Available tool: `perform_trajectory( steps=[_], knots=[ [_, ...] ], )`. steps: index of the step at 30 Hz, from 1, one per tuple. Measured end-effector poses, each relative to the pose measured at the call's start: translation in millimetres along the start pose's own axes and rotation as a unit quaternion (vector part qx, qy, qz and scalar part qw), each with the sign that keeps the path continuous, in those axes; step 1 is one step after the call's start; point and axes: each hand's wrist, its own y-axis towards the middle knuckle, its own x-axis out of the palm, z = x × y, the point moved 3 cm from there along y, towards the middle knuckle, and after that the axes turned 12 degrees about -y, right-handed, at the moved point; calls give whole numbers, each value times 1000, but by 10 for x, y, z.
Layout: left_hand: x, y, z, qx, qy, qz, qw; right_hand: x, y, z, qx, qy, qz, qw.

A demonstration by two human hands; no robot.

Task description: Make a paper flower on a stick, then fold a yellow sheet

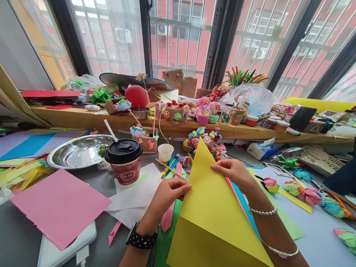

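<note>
A large yellow sheet of paper (214, 207) is held up between both hands, its pointed corner at the top and a crease running across its lower part. My left hand (171, 193), with a dotted watch strap at the wrist, pinches the left edge between thumb and fingers. Near the upper right edge, my right hand (232, 172) grips the paper with thumb and forefinger; bracelets circle that wrist and forearm. Behind the yellow sheet, blue and red sheets partly show at the right. A pink square of paper (61, 207) lies at the left, over a white device (80, 241).
A lidded coffee cup (125, 167) stands left of centre beside a metal tray (59, 155). A small paper cup (165, 152) sits further back. Crepe paper flowers (310, 195) lie at the right. Crafts and jars crowd the window ledge (111, 120).
</note>
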Motion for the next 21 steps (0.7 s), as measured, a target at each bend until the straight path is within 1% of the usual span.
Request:
perform_trajectory(
  steps=[6, 14, 21],
  knots=[
    [4, -5, 10, -4, 4, 8, 1000, 13, 0, -6, -1, 25, -7, 1000],
    [-4, -5, 9, -15, 4, -5, 1000, 34, 8, -25, 4, 53, -10, 999],
    [-9, 10, -12, -24, -18, -7, 1000, 23, -14, -21, -7, 31, -7, 999]
  ],
)
